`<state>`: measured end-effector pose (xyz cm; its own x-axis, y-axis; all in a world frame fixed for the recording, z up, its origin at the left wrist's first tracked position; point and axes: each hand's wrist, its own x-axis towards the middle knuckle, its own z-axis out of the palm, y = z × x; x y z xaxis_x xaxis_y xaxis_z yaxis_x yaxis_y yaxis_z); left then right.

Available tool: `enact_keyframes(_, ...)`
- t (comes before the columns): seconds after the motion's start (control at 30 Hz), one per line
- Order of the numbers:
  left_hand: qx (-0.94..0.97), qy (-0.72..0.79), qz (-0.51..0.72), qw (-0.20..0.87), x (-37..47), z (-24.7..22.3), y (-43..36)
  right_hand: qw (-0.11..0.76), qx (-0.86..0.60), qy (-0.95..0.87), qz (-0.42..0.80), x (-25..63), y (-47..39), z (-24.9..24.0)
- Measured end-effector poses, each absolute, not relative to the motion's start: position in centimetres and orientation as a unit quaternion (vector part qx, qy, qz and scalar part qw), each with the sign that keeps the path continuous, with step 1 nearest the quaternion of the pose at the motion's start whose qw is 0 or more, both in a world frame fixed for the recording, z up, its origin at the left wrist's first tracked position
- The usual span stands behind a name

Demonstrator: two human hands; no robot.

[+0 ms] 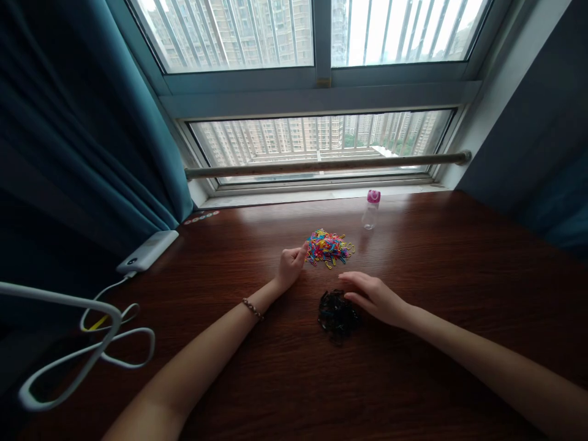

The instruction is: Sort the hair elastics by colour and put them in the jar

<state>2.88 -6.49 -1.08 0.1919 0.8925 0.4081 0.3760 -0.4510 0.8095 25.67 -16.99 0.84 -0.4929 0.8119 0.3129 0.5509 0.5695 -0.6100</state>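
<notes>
A heap of small multicoloured looped clips (327, 248) lies on the dark wooden table. My left hand (291, 267) is at the heap's left edge, fingers curled in and thumb and forefinger pressed together towards the clips. Whether anything is pinched there is too small to make out. Nearer to me sits a pile of small black shiny pieces (337, 313), their exact kind unclear. My right hand (374, 297) reaches in from the right with fingers stretched out and apart, beside the black pile's upper right edge. It holds nothing that shows.
Behind the heap stands a clear bottle with a pink cap (370, 209). On the left lie a white power bank (147, 251) and a looped white cable (133, 331) by a blue curtain (114, 122). A rail (331, 165) crosses the window at the table's back.
</notes>
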Motion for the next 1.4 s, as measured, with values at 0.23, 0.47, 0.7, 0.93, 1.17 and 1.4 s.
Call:
enact_keyframes(0.23, 0.808, 0.369, 0.319, 0.33, 2.2, 0.0, -13.6, 0.253, -0.342, -0.868, 0.256, 24.6, -19.6, 0.8)
enact_keyframes(0.47, 0.788, 0.397, 0.321, 0.343, 1.8, -0.2, -14.7, 0.371, -0.41, -0.796, 0.247, 26.4, -17.3, 1.6)
enact_keyframes(0.7, 0.822, 0.369, 0.281, 0.329, 1.6, -0.1, -15.2, 0.344, -0.404, -0.811, 0.245, 27.2, -17.8, 0.9)
enact_keyframes(0.93, 0.892, 0.269, 0.205, 0.3, 1.4, -0.1, -14.8, 0.212, -0.32, -0.9, 0.204, 25.7, -19.4, 0.7)
enact_keyframes(1.17, 0.89, 0.255, 0.212, 0.312, 1.4, -0.1, -14.6, 0.239, -0.308, -0.905, 0.171, 25.8, -19.7, 0.6)
enact_keyframes(1.4, 0.762, 0.389, 0.27, 0.442, 1.5, 0.5, -14.5, 0.236, -0.321, -0.905, 0.151, 25.8, -19.5, 0.3)
